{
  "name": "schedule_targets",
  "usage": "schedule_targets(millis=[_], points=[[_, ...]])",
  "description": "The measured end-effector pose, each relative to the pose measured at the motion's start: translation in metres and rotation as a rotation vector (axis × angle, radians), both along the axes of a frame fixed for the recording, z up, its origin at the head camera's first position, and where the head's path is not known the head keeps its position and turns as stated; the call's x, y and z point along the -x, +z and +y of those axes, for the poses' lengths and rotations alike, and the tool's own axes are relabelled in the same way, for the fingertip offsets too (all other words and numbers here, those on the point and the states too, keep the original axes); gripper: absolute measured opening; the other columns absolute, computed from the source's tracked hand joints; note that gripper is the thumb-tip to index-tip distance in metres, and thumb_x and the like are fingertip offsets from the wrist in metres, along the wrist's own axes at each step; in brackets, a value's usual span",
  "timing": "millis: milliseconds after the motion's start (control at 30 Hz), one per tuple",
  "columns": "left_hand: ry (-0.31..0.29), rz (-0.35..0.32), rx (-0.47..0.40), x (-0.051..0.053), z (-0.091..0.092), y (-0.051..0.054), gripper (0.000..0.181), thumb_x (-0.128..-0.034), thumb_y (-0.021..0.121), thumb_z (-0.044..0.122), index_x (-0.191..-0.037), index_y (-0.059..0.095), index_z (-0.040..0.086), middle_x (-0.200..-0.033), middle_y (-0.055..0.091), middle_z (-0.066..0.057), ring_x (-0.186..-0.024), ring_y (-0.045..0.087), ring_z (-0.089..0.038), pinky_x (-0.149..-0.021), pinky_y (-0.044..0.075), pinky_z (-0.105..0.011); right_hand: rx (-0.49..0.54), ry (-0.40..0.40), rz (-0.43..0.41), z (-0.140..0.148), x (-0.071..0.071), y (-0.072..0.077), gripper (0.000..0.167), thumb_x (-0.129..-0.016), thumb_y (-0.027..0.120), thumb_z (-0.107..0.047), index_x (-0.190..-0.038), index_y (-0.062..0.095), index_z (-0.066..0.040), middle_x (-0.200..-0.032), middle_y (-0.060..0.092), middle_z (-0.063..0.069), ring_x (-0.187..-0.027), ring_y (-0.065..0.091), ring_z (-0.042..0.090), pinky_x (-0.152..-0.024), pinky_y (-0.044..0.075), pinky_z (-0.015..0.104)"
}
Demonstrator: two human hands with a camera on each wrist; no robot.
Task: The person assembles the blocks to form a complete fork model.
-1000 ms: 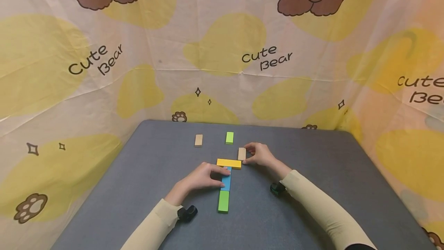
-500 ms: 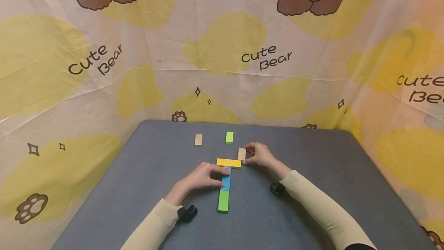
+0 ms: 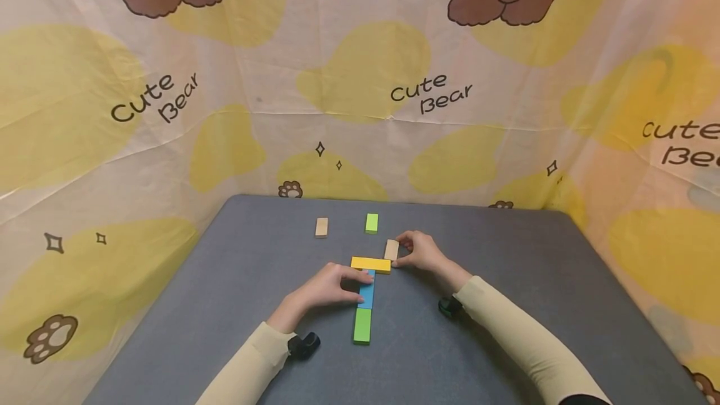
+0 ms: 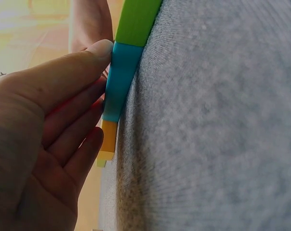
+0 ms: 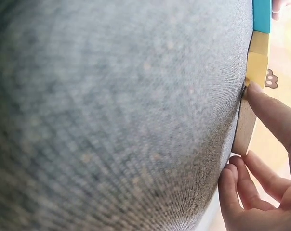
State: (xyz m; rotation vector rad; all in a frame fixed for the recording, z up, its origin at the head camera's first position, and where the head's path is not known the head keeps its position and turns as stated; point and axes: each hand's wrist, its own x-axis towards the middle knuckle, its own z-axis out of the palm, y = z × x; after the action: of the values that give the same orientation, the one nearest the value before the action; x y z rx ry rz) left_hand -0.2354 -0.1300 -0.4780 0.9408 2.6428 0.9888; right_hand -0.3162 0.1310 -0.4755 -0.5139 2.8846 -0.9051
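In the head view, my left hand [image 3: 326,285] rests its thumb and fingertips on the top of a blue block [image 3: 367,292]. The left wrist view shows these fingers fairly straight against it. A green block [image 3: 362,327] adjoins the blue block's near end. Across its far end lies a yellow block [image 3: 371,264]. My right hand [image 3: 422,250] pinches a plain wooden block [image 3: 391,249] lengthwise between thumb and fingers. That block lies flat, slightly askew, by the yellow block's right end. In the right wrist view, the thumb sits where wood and yellow meet.
Farther back on the grey table [image 3: 270,217] lie a second plain wooden block [image 3: 321,227] and a light green block [image 3: 372,223], apart from each other. A printed cloth [image 3: 365,80] hangs around the table's back and sides.
The wooden block under my right hand has turned slightly, its far end leaning right. My left hand and the other blocks have stayed put.
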Motion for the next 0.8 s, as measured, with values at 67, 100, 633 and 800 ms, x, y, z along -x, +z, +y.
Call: schedule_targets(millis=[67, 100, 633, 800], points=[[0.000, -0.002, 0.002, -0.0002, -0.0002, 0.0000, 0.042, -0.0811, 0.077, 0.031, -0.122, 0.068, 0.027, -0.124, 0.067, 0.015, -0.125, 0.059, -0.007, -0.107, 0.047, -0.038, -0.001, 0.002, 0.007, 0.0005, -0.0001, -0.0002, 0.064, -0.068, 0.087, -0.032, -0.122, 0.063, -0.006, -0.117, 0.066, 0.012, -0.107, 0.063, 0.026, -0.095, 0.054, 0.042], [0.000, -0.003, 0.002, -0.0003, -0.0002, 0.0001, 0.042, -0.0811, 0.077, 0.032, -0.122, 0.068, 0.028, -0.124, 0.068, 0.015, -0.124, 0.059, -0.008, -0.107, 0.048, -0.038, 0.001, 0.001, 0.003, 0.0005, -0.0001, -0.0004, 0.064, -0.068, 0.087, -0.032, -0.122, 0.063, -0.006, -0.117, 0.066, 0.012, -0.107, 0.063, 0.026, -0.095, 0.053, 0.042], [0.001, 0.019, -0.010, 0.0007, -0.0007, -0.0029, 0.042, -0.0805, 0.077, 0.033, -0.121, 0.068, 0.027, -0.122, 0.068, 0.016, -0.122, 0.060, -0.006, -0.106, 0.048, -0.036, 0.003, -0.002, 0.006, -0.0012, -0.0015, 0.0018, 0.065, -0.067, 0.088, -0.033, -0.121, 0.063, -0.006, -0.117, 0.066, 0.011, -0.106, 0.063, 0.024, -0.095, 0.053, 0.041], [-0.002, 0.021, -0.013, 0.0006, -0.0009, -0.0029, 0.042, -0.0798, 0.078, 0.032, -0.121, 0.069, 0.027, -0.122, 0.068, 0.015, -0.123, 0.060, -0.007, -0.107, 0.048, -0.036, 0.004, 0.002, 0.007, 0.0000, -0.0020, 0.0016, 0.064, -0.067, 0.088, -0.033, -0.120, 0.064, -0.007, -0.116, 0.066, 0.011, -0.105, 0.062, 0.025, -0.094, 0.053, 0.042]])
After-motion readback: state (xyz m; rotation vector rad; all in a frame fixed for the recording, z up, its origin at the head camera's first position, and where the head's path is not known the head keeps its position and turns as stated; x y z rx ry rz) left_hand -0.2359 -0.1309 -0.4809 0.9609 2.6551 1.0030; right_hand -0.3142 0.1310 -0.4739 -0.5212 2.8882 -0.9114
